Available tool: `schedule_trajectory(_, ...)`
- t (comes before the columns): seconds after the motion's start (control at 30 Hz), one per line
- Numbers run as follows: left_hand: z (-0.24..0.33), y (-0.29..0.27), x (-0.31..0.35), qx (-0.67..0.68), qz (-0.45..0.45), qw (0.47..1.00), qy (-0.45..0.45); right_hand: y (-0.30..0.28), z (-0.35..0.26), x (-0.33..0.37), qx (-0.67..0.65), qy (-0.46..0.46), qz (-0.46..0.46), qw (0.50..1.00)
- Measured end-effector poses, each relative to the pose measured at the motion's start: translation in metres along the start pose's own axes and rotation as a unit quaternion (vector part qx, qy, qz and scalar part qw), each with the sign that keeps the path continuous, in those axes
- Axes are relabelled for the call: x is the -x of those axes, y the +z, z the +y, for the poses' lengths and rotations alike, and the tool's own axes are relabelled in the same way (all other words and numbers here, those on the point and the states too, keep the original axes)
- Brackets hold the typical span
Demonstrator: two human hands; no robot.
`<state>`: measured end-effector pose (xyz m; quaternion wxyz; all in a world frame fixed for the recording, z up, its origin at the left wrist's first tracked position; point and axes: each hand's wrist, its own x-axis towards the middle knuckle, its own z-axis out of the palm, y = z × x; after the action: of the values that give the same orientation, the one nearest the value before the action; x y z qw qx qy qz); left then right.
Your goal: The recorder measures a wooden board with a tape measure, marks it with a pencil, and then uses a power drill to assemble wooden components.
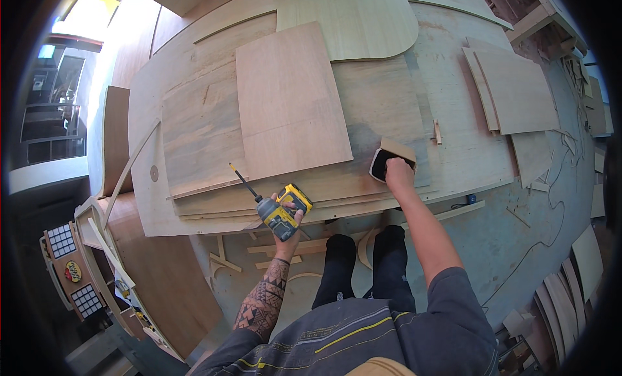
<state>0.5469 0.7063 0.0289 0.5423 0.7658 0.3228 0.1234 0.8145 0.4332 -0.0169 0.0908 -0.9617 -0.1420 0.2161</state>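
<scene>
My left hand (288, 242) is wrapped round a yellow and grey cordless driver (275, 215) near the front edge of the worktop. Its long bit points up and to the left, over the stacked boards. Further right, my right hand (399, 172) reaches into a small open cardboard box (398, 148) with a dark inside. Those fingers look curled together, but their tips and anything between them are hidden. The box rests on the boards, right of a loose rectangular plywood panel (291, 100).
A pale panel with rounded corners (353, 26) lies at the back of the worktop (146, 201). More plywood pieces (518, 91) are stacked at the right. Offcuts (285, 247) lie on the floor by my legs, and a cable (518, 266) runs across the floor at right.
</scene>
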Motion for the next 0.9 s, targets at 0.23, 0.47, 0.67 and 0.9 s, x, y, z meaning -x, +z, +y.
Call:
schedule_trajectory(0.23,0.019,-0.028,0.086,-0.045,-0.106,0.99,-0.083,0.009,0.012,-0.01,0.027,-0.073,0.004,0.997)
schedule_trajectory(0.47,0.049,-0.047,0.152,-0.102,-0.194,0.961,-0.166,0.005,0.01,-0.008,0.0,-0.097,0.009,0.995)
schedule_trajectory(0.67,0.063,-0.058,0.165,-0.074,-0.18,0.971,-0.138,-0.027,-0.001,0.022,-0.096,0.03,0.078,0.992)
schedule_trajectory(0.9,0.089,-0.061,0.114,0.095,-0.136,0.965,-0.203,-0.012,-0.057,0.078,-0.822,0.156,-0.016,0.547)
